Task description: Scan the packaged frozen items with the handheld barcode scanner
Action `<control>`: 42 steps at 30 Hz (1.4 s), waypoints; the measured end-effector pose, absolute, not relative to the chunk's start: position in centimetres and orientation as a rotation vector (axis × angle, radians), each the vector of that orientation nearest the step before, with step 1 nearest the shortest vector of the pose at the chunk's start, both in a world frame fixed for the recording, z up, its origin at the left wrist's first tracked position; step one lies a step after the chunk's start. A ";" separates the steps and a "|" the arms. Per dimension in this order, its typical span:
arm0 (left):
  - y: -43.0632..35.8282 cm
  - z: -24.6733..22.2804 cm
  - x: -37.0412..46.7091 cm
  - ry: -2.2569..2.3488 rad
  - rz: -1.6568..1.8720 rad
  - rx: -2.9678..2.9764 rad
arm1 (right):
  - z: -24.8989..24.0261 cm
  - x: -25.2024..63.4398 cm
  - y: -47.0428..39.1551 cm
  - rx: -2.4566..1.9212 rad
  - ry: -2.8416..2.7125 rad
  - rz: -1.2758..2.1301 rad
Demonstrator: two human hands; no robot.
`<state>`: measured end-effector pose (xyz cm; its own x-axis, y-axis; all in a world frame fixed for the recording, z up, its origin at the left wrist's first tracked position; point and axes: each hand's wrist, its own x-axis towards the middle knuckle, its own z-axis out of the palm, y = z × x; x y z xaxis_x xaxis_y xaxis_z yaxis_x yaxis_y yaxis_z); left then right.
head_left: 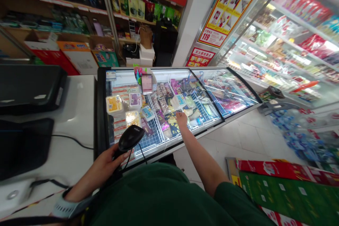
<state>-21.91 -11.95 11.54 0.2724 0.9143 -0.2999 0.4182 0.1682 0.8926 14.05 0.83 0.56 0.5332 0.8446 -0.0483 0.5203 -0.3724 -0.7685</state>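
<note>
My left hand (109, 160) grips a black barcode scanner (131, 137), its head tilted over the near left corner of a glass-topped freezer (161, 146). My right hand (182, 118) reaches over the freezer top with curled fingers; whether something is inside them is hidden. Just beyond those fingers is a blue-and-white tub (179, 101). To the left, clear-sided tubs sit on the glass: a yellow-labelled tub (114, 104), a purple-labelled tub (135, 100), another yellow tub (132, 118) and a blue-labelled tub (147, 112).
A white counter (79, 113) with a black device (29, 88) adjoins the freezer at left. A cable (71, 139) crosses it. Stocked shelves (143, 17) stand behind, and a lit display cooler (291, 42) at right. Green and red cartons (286, 194) lie at lower right.
</note>
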 end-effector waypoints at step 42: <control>-11.3 13.5 -17.7 1.100 0.559 1.629 | 5.5 8.9 -8.5 -1.902 -1.756 -0.225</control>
<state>-17.69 -11.32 13.48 0.4694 0.8680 -0.1621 0.3811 -0.0335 0.9239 8.91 -8.55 5.48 0.1382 0.8734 0.4670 0.9630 -0.0084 -0.2692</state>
